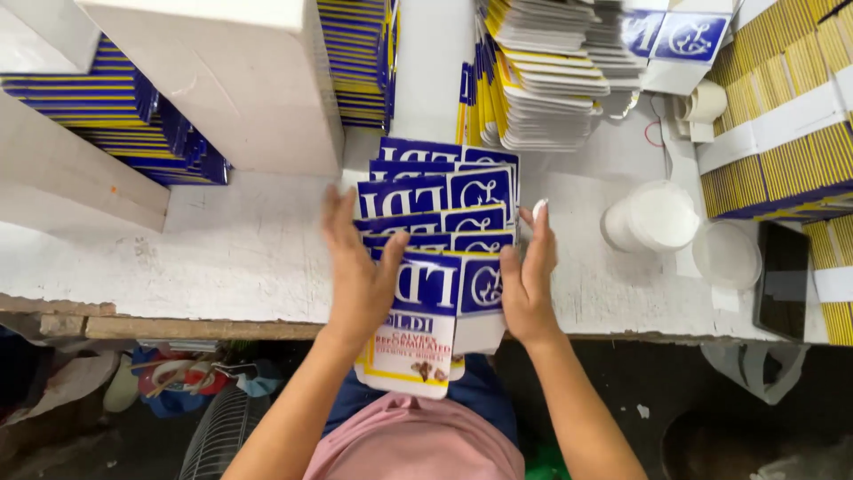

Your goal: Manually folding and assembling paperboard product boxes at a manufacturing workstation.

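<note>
A fanned row of flat blue, white and yellow carton blanks [435, 218] lies on the white worktable [231, 258], running from the table's middle to its near edge. My left hand [355, 267] presses on the left side of the nearest blanks, fingers spread. On their right edge rests my right hand [529, 271], fingers apart, one fingertip wrapped in white. The nearest blank [418, 351] hangs over the table edge toward my lap.
Tall stacks of the same flat cartons [542, 80] stand at the back and right [782, 133]. White blocks [222, 71] sit at the back left. A white lidded tub [653, 218], a clear lid [727, 255] and a dark phone [784, 280] lie at the right.
</note>
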